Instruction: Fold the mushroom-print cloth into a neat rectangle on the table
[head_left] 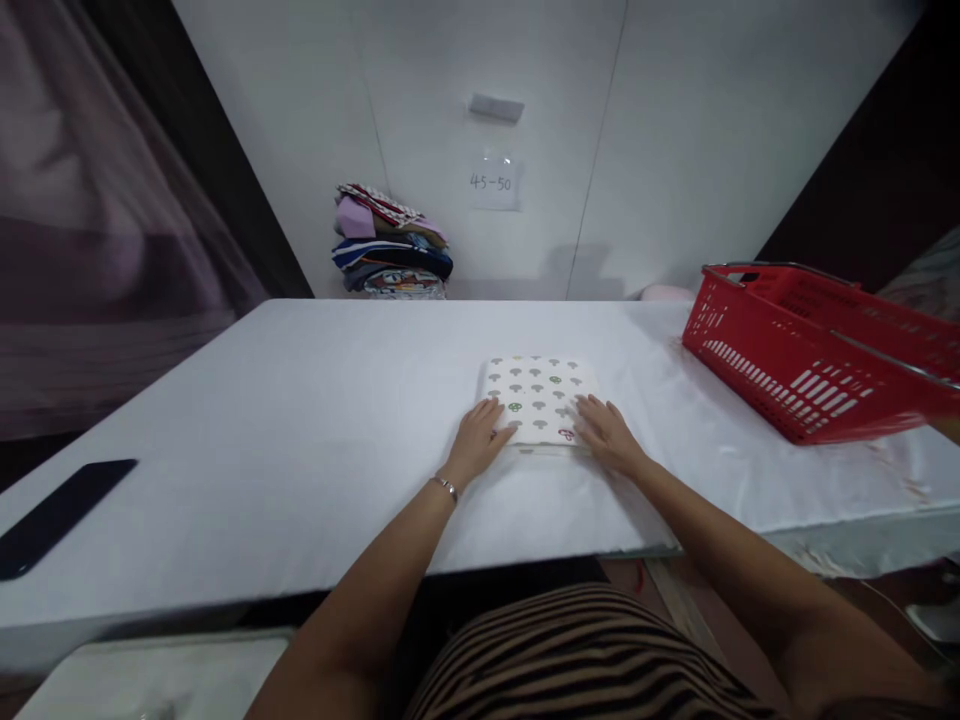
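A folded white cloth [536, 400] with a print of small grey mushroom-like shapes and a few green and red ones lies flat on the white-covered table [300, 440]. My left hand [477, 438] rests on its near left edge, fingers stretched out and thumb pointing inward. At the near right edge, my right hand [606, 432] touches the cloth with its fingers extended. Neither hand grips the fabric. The cloth's underside is hidden.
A red plastic basket [780, 370] with metal handles stands at the right. Folded fabrics [394, 245] are stacked beyond the far edge, by the white wall. A dark flat phone-like object [64, 515] lies at the left. A paper sign [495, 184] reads 45-50.
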